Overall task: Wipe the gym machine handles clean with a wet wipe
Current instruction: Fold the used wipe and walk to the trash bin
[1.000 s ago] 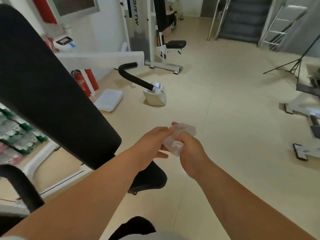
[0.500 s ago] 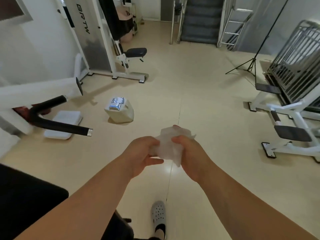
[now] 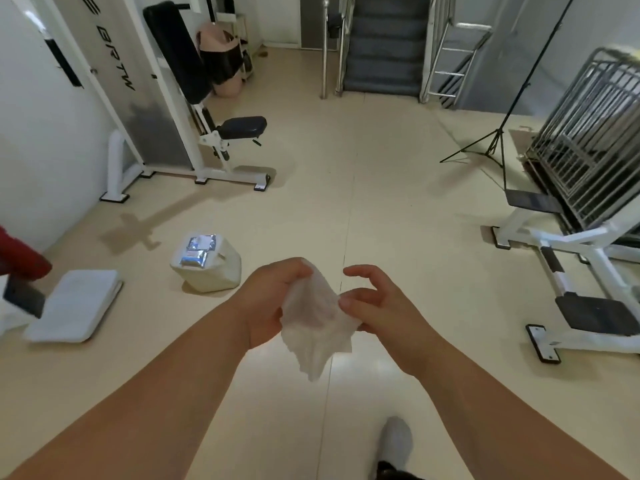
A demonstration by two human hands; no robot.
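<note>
I am holding the wet wipe (image 3: 316, 323) half unfolded at centre frame. My left grip (image 3: 273, 299) is curling round its top edge, and my right grip (image 3: 377, 306) is pinching its side, with the other fingers spread loose. That light pinch is risking a drop onto the floor (image 3: 381, 209), dirtying it. No handle is showing on the machine (image 3: 242, 128) at eleven o'clock.

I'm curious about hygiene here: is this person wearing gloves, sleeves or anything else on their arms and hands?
No gloves: the left hand and right hand are bare. Both forearms are bare too, with no sleeve, watch, bracelet or ring visible as far up as the head view shows.
</note>
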